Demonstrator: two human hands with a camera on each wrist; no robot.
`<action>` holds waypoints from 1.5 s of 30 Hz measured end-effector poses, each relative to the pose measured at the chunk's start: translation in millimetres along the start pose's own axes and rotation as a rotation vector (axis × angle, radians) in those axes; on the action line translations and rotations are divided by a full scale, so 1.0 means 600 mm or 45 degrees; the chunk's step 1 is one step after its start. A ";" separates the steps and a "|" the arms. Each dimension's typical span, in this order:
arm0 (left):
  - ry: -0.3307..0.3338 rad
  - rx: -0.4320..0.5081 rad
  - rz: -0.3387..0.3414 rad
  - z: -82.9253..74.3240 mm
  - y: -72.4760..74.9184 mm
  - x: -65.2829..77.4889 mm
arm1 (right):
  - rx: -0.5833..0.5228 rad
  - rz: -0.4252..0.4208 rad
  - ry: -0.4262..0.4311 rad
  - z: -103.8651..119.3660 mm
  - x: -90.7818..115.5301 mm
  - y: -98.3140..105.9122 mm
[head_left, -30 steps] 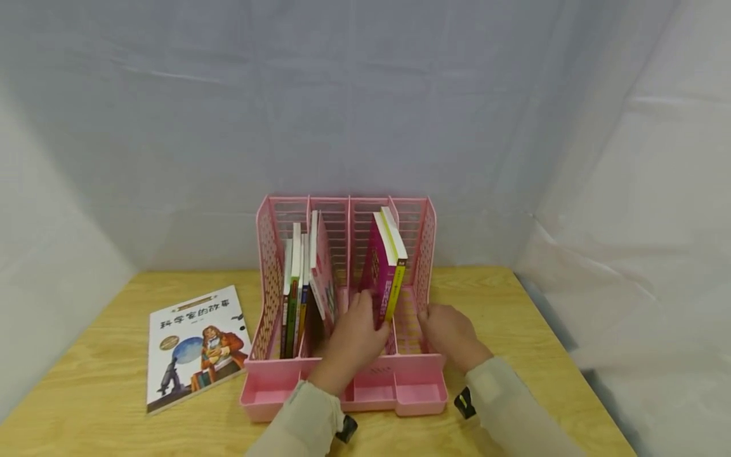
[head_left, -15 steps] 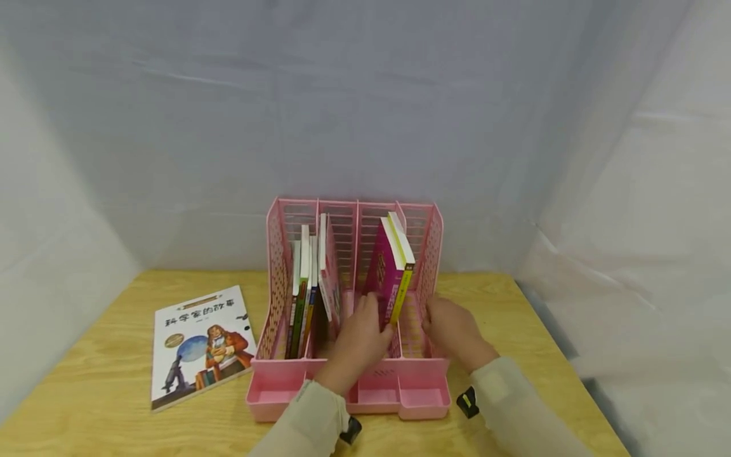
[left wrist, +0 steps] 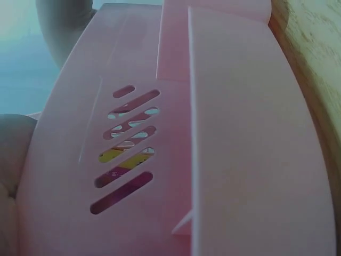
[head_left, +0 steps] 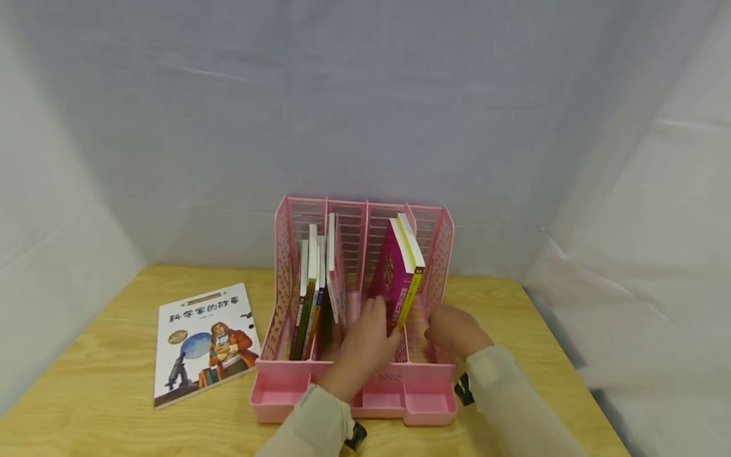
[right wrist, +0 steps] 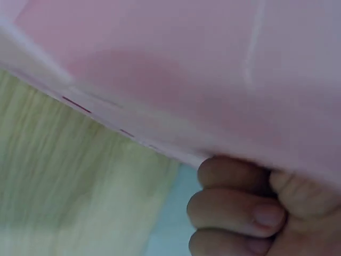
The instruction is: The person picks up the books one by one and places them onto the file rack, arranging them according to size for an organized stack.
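In the head view, a pink desktop book rack (head_left: 450, 254) with several upright compartments stands on the table. My left hand (head_left: 365, 346) reaches into it and grips the lower part of a purple book (head_left: 385, 273), fingers on its left side and thumb by the spine. A yellow-spined book (head_left: 412, 295) leans against that book's right side. With curled fingers, my right hand (head_left: 457, 330) holds the rack's right side wall; the right wrist view shows those fingers (right wrist: 229, 208) at the pink edge. The left wrist view mostly shows the rack's slotted front (left wrist: 133, 58), so the left fingertips are hidden there.
Several thin books (head_left: 308, 304) stand in the leftmost compartment, and a pink book (head_left: 337, 273) stands in the one beside it. A white picture book (head_left: 194, 317) lies flat on the wooden table (head_left: 91, 355), left of the rack. Pale sheeting (head_left: 365, 108) hangs behind.
The head view has shifted slightly, so the rack and books appear further right. Both hands keep their places on the purple book and the rack.
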State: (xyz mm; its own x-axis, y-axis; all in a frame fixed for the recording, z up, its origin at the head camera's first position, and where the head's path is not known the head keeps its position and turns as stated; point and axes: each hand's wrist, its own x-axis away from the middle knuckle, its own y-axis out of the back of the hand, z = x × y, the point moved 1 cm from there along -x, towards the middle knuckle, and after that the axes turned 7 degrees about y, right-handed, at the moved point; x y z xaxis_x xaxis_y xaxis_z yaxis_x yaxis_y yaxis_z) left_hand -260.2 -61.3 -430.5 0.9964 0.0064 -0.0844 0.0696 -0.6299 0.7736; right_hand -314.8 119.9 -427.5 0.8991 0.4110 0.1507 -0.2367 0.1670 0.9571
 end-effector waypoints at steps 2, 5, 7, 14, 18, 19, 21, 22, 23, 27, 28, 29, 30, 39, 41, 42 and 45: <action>0.002 0.010 -0.009 -0.001 0.001 0.001 | 0.080 -0.016 0.010 0.008 -0.001 0.002; 0.005 0.017 -0.039 -0.001 0.003 0.004 | 0.160 -0.040 0.020 0.017 -0.003 0.000; -0.005 0.018 -0.067 0.000 0.004 0.006 | 0.167 -0.035 0.003 0.020 -0.006 -0.002; -0.189 0.009 -0.134 -0.001 0.015 0.032 | 0.108 -0.018 -0.031 0.015 -0.007 -0.010; -0.416 0.042 -0.140 -0.016 0.044 0.084 | 0.104 -0.034 -0.044 0.007 -0.003 -0.009; -0.478 0.058 -0.148 -0.020 0.057 0.099 | 0.101 -0.032 -0.050 0.006 -0.002 -0.009; -0.600 0.124 -0.178 -0.023 0.092 0.127 | 0.098 -0.024 -0.060 0.005 0.001 -0.008; -0.675 0.170 -0.212 -0.021 0.112 0.137 | 0.094 -0.018 -0.065 0.005 0.001 -0.008; -0.745 0.226 -0.254 -0.017 0.134 0.146 | 0.090 -0.012 -0.068 0.005 0.002 -0.007; -0.918 0.333 -0.497 0.029 0.232 0.160 | 0.088 0.010 -0.069 0.005 0.002 -0.009; -0.893 0.315 -0.552 0.047 0.255 0.158 | 0.101 0.007 -0.065 0.005 0.001 -0.010; -0.829 0.275 -0.589 0.068 0.277 0.154 | 0.116 0.006 -0.063 0.005 0.000 -0.010; -0.746 0.206 -0.600 0.092 0.297 0.150 | 0.128 0.006 -0.063 0.005 -0.002 -0.011; 0.156 -0.424 -0.054 0.331 0.378 0.112 | 0.158 -0.026 -0.031 -0.001 -0.008 -0.017; 0.300 -0.460 0.038 0.371 0.382 0.104 | 0.150 -0.046 -0.033 -0.002 -0.007 -0.019; 0.377 -0.469 0.082 0.388 0.384 0.102 | 0.143 -0.055 -0.034 -0.002 -0.006 -0.019; 0.593 -0.497 0.200 0.427 0.386 0.099 | 0.122 -0.078 -0.029 0.000 -0.004 -0.020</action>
State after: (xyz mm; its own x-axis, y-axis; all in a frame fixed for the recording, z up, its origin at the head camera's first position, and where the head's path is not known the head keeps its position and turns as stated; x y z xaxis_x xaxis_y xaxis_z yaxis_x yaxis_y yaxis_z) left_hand -197.3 -405.8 -417.5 0.9066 0.3296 0.2634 -0.1548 -0.3209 0.9344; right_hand -313.9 117.0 -439.2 0.9192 0.3821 0.0957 -0.1457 0.1041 0.9838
